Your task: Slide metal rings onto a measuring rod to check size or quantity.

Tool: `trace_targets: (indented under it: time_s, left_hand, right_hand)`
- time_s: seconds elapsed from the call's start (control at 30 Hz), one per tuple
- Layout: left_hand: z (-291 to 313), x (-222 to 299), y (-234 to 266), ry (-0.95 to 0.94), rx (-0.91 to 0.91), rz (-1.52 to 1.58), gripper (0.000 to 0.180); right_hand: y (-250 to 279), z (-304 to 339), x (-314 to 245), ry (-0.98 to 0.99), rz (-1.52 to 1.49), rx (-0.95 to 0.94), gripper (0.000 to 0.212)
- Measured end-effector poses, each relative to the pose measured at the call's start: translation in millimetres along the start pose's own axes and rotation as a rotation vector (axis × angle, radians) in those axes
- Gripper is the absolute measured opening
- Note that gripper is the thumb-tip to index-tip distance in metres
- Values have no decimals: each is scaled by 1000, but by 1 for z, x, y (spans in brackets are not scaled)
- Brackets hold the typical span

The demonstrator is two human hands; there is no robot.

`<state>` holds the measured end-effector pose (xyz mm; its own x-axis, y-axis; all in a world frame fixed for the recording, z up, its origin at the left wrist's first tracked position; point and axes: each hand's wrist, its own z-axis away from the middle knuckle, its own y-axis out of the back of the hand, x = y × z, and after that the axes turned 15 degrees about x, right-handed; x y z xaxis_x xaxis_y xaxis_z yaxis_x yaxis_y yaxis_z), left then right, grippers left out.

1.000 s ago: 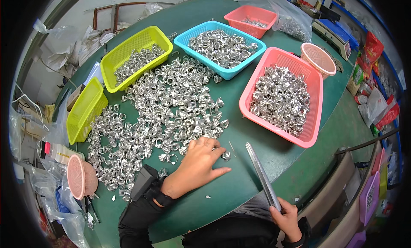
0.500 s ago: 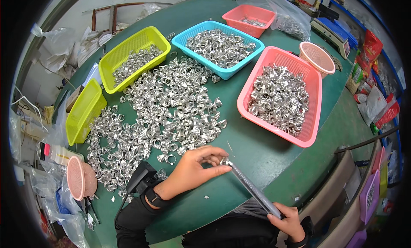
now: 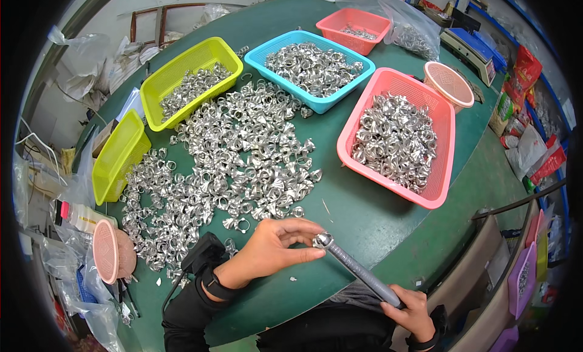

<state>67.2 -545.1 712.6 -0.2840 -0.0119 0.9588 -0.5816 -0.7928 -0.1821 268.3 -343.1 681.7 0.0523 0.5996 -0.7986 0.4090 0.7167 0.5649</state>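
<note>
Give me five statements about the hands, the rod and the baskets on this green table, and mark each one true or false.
1. The right hand holds the lower end of a grey tapered rod. True.
2. The left hand lies flat on the loose heap of silver rings. False: its fingertips pinch a silver ring at the rod's top end.
3. The blue basket holds silver rings. True.
4. The large pink basket is empty. False: it is full of silver rings.
5. The flat yellow basket stands right of the blue one. False: it stands to its left.
</note>
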Motion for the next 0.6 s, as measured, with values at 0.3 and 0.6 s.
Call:
trace_targets:
  time_s: [0.3,0.6]
  left_hand:
    - [8,-19,-16,131,-161,33,25]
    - [5,-17,-14,23,-38,-89,31]
  right_hand:
    - [-11,-11,-12,-19,-82,-46,26]
    - [-27,-8,-19,-506,-427,-65,28]
